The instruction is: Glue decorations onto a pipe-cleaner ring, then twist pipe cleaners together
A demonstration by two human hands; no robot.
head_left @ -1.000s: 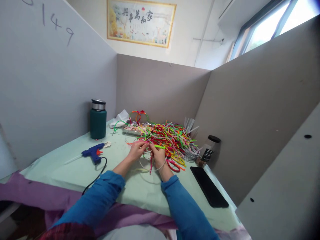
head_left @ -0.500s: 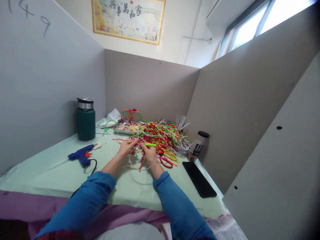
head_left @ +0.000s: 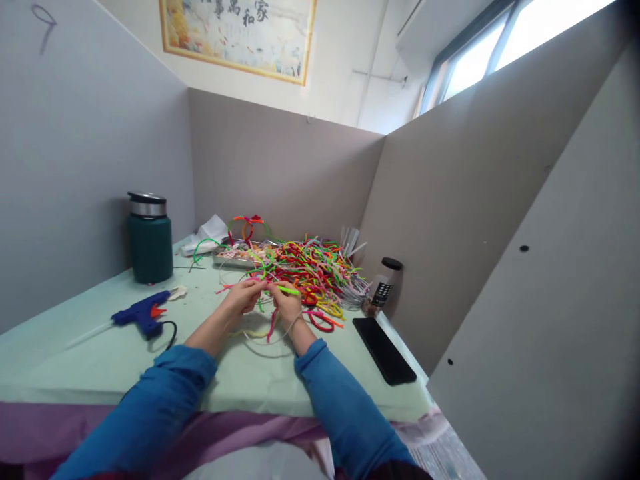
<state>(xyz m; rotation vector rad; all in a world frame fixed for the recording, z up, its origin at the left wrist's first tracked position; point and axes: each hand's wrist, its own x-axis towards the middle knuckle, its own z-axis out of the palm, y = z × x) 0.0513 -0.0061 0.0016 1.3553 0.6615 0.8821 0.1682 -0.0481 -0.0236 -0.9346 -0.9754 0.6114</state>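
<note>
Close together over the table, my left hand point(head_left: 245, 297) and my right hand point(head_left: 288, 304) pinch a pink pipe cleaner point(head_left: 225, 288) between their fingertips. A thin whitish wire ring point(head_left: 273, 354) hangs below the fingers and passes by my right wrist. Bright green material point(head_left: 289, 290) sticks out above my right hand. Just behind the hands lies a large tangled pile of coloured pipe cleaners point(head_left: 320, 267). Which strand each finger presses is too small to tell.
A blue glue gun point(head_left: 143, 315) and a dark green bottle point(head_left: 151, 240) are at left. A metal tray point(head_left: 233, 262) sits behind the hands. A black phone point(head_left: 384, 351) and a black-lidded jar point(head_left: 386, 285) are at right. Grey partitions point(head_left: 280, 167) surround the table.
The whole view has shifted, moving the scene slightly left. The wire ring now hangs lower and more tilted, nearer my right wrist. Both hands remain together at the pink pipe cleaner.
</note>
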